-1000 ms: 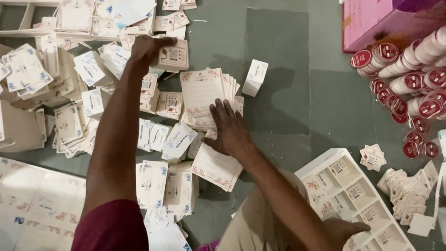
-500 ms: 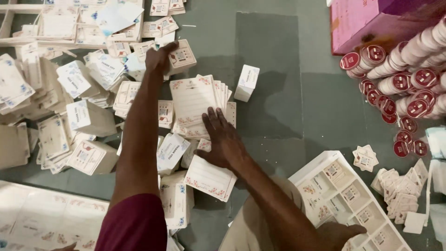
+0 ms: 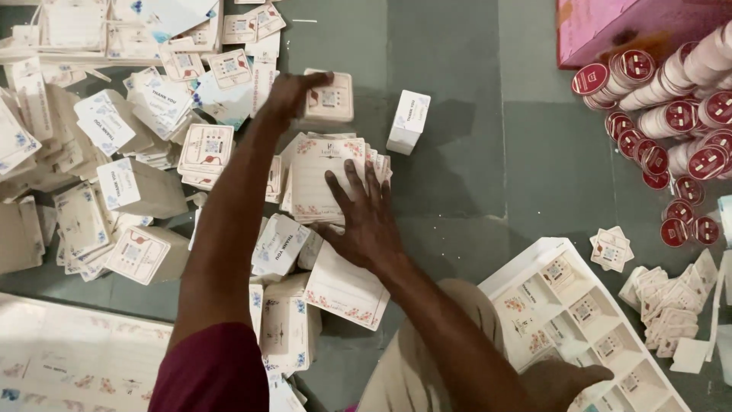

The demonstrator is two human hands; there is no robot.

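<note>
Head camera, looking down at a grey floor (image 3: 473,175) strewn with printed cards and small white boxes.

The left hand (image 3: 293,95) is stretched far forward, arm nearly straight, in a dark red sleeve. Its fingers curl over the near left edge of a small square stack of cards (image 3: 329,98), gripping it where it lies on the floor.

The right hand (image 3: 364,217) reaches forward from the lower right, forearm running diagonally across the bent knee. It lies palm down with fingers spread, open and flat, pressing on a fanned pile of larger cards with floral corners (image 3: 324,175). It grips nothing.

Just right of the small stack, a white box (image 3: 409,120) stands on end, apart from both hands. More boxes and cards are heaped at left. At upper right lie rolls of red-and-white round stickers (image 3: 671,91) beside a pink box (image 3: 610,27). A white divided tray (image 3: 583,320) sits at lower right.
</note>
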